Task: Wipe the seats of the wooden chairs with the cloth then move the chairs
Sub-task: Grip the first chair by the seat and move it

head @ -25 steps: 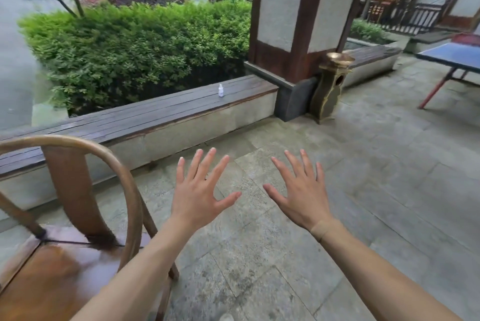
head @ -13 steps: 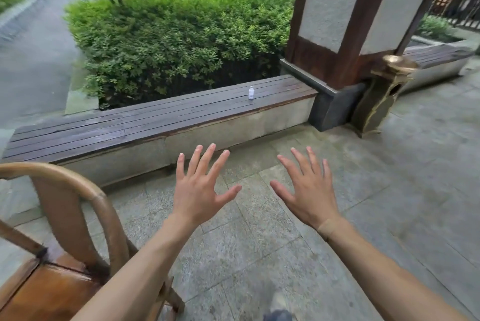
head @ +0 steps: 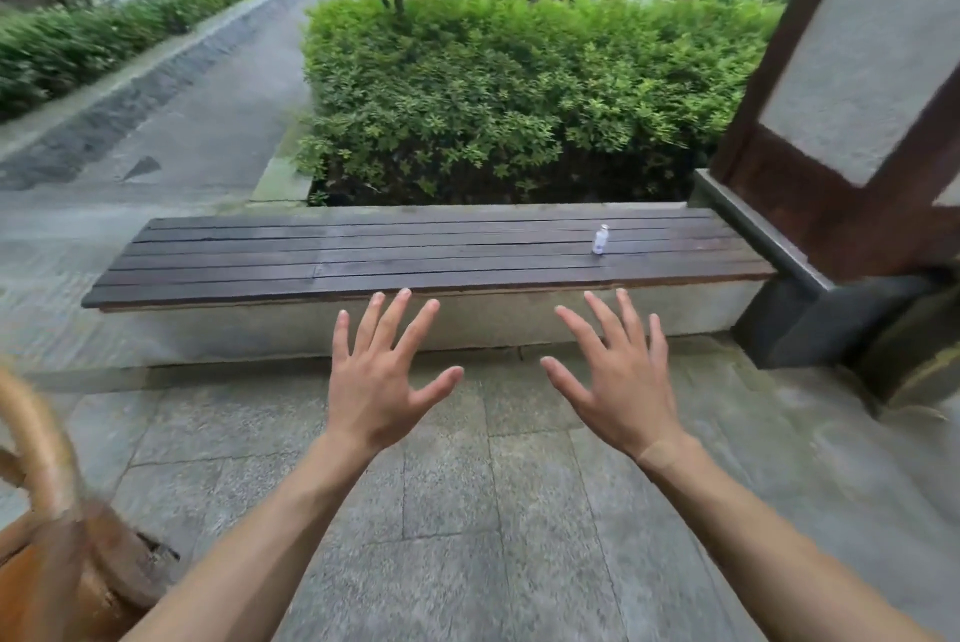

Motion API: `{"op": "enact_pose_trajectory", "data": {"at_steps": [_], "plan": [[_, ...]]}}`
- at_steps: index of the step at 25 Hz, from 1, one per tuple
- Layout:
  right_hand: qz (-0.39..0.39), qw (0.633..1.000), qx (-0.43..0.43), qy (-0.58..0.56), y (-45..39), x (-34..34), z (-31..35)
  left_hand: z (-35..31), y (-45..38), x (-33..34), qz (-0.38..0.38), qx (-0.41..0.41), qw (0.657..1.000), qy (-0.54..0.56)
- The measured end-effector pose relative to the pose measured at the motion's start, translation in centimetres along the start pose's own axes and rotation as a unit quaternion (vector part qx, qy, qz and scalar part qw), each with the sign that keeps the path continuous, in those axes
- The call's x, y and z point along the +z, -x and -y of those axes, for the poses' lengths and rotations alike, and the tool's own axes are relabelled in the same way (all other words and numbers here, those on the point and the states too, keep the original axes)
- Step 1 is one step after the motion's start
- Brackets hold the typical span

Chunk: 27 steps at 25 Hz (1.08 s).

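While both hands, left hand (head: 382,389) and right hand (head: 618,394), spread wide, empty; wooden chair (head: 49,527) well apart, lower left, blurred.

I see two bare forearms, no sleeves or gloves; a round plaster (head: 658,455) sits on my right wrist.

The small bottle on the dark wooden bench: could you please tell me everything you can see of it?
The small clear bottle with a pale cap stands upright on the dark slatted wooden bench, toward the bench's right end, about midway across the planks. It looks like clear plastic with a whitish or faintly bluish label band; any print is too small to read. Only the bench touches it. Both hands, left and right, are spread open in the air nearer the camera, well short of it.
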State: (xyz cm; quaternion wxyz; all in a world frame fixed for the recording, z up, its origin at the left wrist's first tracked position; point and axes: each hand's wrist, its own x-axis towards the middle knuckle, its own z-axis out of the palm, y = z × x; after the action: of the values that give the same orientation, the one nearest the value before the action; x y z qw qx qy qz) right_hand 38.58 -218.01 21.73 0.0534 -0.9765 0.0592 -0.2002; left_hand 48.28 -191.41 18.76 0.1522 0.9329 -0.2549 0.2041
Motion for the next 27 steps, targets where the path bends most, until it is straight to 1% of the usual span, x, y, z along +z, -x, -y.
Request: {"op": "enact_pose_trajectory", "data": {"at_steps": [4, 8, 14, 19, 23, 26, 27], "plan": [[0.030, 0.998, -0.052, -0.025, -7.4, 3.6, -0.4, 2.4, -3.3, 1.7, 0.007, -0.067, 0.997, -0.024], [0.056, 0.989, -0.123, -0.057, -15.1, 8.4, 2.5, 7.2, -5.8, 3.7, -0.003, -0.145, 0.988, -0.047], [0.049, 0.963, -0.254, -0.073, -27.5, 16.1, 11.3, 17.8, -9.9, 6.3, -0.027, -0.251, 0.964, -0.078], [0.055, 0.930, -0.350, -0.093, -37.2, 20.5, 20.6, 26.0, -13.5, 5.5, -0.055, -0.332, 0.936, -0.101], [0.081, 0.888, -0.431, -0.139, -41.9, 23.1, 29.9, 31.1, -13.1, 3.3, -0.076, -0.414, 0.896, -0.143], [0.095, 0.838, -0.508, -0.176, -43.3, 25.2, 36.8, 34.0, -10.8, 1.5, -0.081, -0.486, 0.853, -0.172], [0.104, 0.814, -0.538, -0.192, -43.4, 26.0, 39.3, 34.7, -9.7, 1.2, -0.087, -0.518, 0.830, -0.188]]}}
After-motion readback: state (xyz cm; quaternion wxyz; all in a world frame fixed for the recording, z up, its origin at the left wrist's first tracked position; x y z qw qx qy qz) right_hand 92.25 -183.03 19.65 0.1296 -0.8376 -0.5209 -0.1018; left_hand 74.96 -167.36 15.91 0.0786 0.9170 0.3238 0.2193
